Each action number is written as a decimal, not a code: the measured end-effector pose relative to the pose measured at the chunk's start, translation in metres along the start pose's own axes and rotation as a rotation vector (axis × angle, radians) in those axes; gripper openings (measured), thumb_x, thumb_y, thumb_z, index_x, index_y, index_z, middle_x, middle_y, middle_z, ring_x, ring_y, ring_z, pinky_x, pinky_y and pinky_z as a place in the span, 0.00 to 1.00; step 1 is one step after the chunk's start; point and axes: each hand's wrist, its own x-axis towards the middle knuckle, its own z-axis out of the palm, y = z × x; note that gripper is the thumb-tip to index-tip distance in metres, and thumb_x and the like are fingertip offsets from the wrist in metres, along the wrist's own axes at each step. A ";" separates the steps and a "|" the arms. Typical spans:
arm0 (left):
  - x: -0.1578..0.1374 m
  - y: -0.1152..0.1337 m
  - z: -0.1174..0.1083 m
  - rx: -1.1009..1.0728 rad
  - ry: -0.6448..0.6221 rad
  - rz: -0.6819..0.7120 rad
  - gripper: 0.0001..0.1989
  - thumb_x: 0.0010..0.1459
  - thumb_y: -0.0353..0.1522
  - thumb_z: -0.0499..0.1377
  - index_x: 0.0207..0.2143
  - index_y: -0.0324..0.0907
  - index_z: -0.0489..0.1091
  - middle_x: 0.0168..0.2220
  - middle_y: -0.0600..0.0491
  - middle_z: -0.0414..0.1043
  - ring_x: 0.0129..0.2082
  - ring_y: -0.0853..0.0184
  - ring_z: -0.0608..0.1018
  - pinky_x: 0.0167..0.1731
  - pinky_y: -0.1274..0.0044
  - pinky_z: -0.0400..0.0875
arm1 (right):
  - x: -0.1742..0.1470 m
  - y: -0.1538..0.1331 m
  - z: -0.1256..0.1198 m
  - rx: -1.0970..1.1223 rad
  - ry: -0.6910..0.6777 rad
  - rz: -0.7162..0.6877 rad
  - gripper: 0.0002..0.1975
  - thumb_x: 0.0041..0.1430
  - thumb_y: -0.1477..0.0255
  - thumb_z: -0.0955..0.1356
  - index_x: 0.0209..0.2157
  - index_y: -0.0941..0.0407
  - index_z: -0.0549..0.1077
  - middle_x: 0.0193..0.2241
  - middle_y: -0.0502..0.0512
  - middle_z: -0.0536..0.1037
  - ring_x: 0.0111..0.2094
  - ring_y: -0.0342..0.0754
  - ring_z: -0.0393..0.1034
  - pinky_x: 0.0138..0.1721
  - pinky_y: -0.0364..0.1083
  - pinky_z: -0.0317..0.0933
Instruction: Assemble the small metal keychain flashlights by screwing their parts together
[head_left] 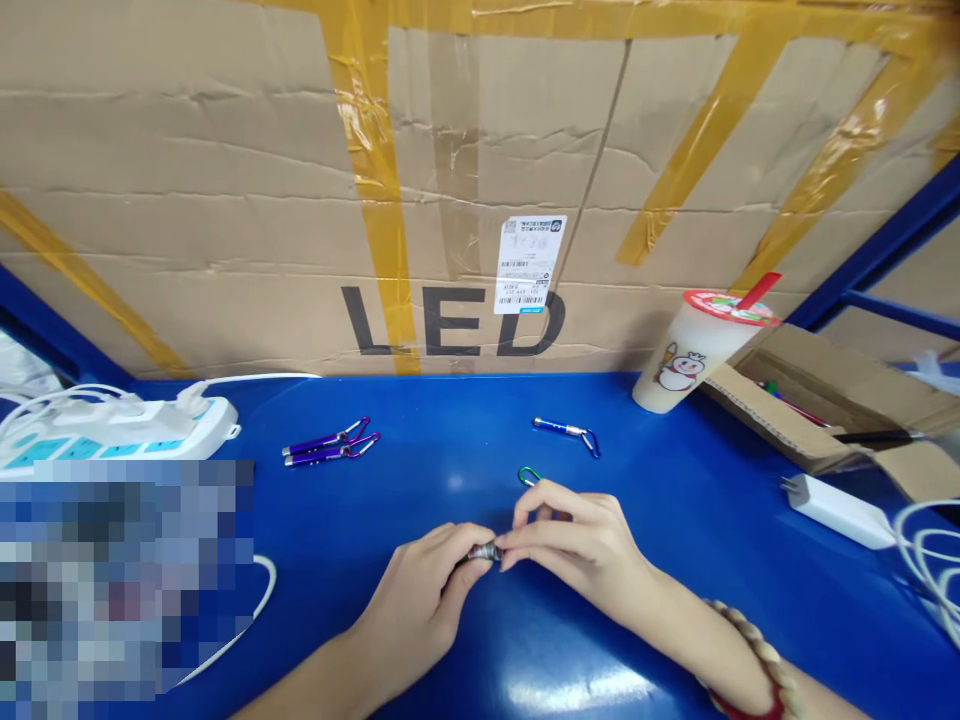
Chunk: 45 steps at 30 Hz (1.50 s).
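My left hand point(431, 585) is closed around a small silver-and-dark cylinder point(486, 551), whose ridged end pokes out between thumb and forefinger. At that end my right hand point(581, 535) pinches with thumb and forefinger, its other fingers curled. Just beyond the curled fingers shows a green carabiner point(529, 475); whether it is in the hand or lies on the table, I cannot tell. Farther back lies a blue penlight-like keychain point(556, 427) with a blue carabiner. To the left, two purple penlight-like keychains point(319, 452) with carabiners lie side by side.
The blue table point(360, 540) backs onto a large taped cardboard box point(262, 230). At right stand a drink cup point(694, 350) with a red straw, a small open carton point(787, 405) and a white charger point(840, 510). A white power strip point(214, 425) with cables lies left, above a pixelated area.
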 end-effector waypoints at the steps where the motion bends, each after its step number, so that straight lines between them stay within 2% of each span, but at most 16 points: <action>1: 0.000 0.000 -0.001 0.005 -0.008 0.011 0.09 0.64 0.28 0.46 0.37 0.43 0.65 0.34 0.59 0.71 0.32 0.74 0.72 0.34 0.83 0.62 | -0.002 0.001 0.002 0.037 -0.001 0.018 0.05 0.57 0.73 0.68 0.33 0.54 0.78 0.32 0.50 0.72 0.25 0.33 0.65 0.26 0.36 0.56; 8: 0.000 0.000 0.000 -0.059 -0.037 -0.005 0.09 0.64 0.27 0.45 0.37 0.42 0.64 0.33 0.58 0.69 0.31 0.74 0.70 0.32 0.83 0.60 | -0.009 0.007 0.009 0.254 -0.002 0.109 0.06 0.57 0.75 0.68 0.34 0.55 0.78 0.31 0.51 0.71 0.26 0.35 0.66 0.28 0.36 0.60; 13: -0.002 -0.001 0.001 -0.059 -0.062 -0.025 0.09 0.65 0.28 0.45 0.38 0.42 0.64 0.34 0.58 0.70 0.32 0.74 0.71 0.33 0.83 0.60 | -0.008 0.009 0.008 0.249 -0.016 0.108 0.05 0.56 0.75 0.68 0.33 0.56 0.78 0.31 0.51 0.71 0.24 0.34 0.66 0.27 0.35 0.60; 21: 0.001 -0.004 -0.001 -0.041 -0.119 -0.045 0.09 0.65 0.29 0.45 0.38 0.42 0.64 0.34 0.57 0.69 0.32 0.73 0.70 0.34 0.82 0.59 | -0.010 0.014 0.014 0.256 -0.006 0.099 0.04 0.55 0.75 0.69 0.32 0.54 0.78 0.31 0.51 0.71 0.28 0.35 0.67 0.29 0.35 0.62; 32: -0.003 0.002 -0.001 -0.090 -0.114 -0.092 0.06 0.65 0.31 0.46 0.38 0.41 0.62 0.34 0.57 0.71 0.30 0.73 0.71 0.31 0.82 0.61 | -0.002 0.009 0.003 0.242 -0.063 0.088 0.04 0.55 0.73 0.69 0.30 0.55 0.78 0.30 0.50 0.71 0.27 0.34 0.67 0.28 0.34 0.60; 35: -0.003 0.002 0.001 -0.054 -0.090 -0.052 0.05 0.64 0.29 0.47 0.36 0.41 0.61 0.36 0.56 0.72 0.31 0.72 0.73 0.32 0.82 0.62 | -0.003 0.008 0.006 0.263 -0.050 0.115 0.04 0.55 0.72 0.69 0.28 0.54 0.77 0.30 0.49 0.71 0.27 0.34 0.67 0.28 0.34 0.60; 38: -0.004 0.001 0.004 0.046 -0.014 0.026 0.05 0.63 0.27 0.47 0.34 0.40 0.61 0.35 0.55 0.73 0.32 0.71 0.75 0.32 0.81 0.65 | -0.006 0.006 0.010 0.294 -0.033 0.186 0.03 0.53 0.71 0.70 0.27 0.53 0.78 0.28 0.48 0.71 0.26 0.33 0.66 0.27 0.34 0.59; 45: -0.004 0.002 0.007 0.285 0.194 0.262 0.08 0.65 0.27 0.44 0.32 0.40 0.59 0.26 0.56 0.69 0.24 0.71 0.73 0.25 0.80 0.67 | -0.002 -0.004 0.018 0.342 0.035 0.334 0.05 0.51 0.70 0.72 0.24 0.56 0.77 0.23 0.51 0.72 0.23 0.36 0.65 0.23 0.35 0.57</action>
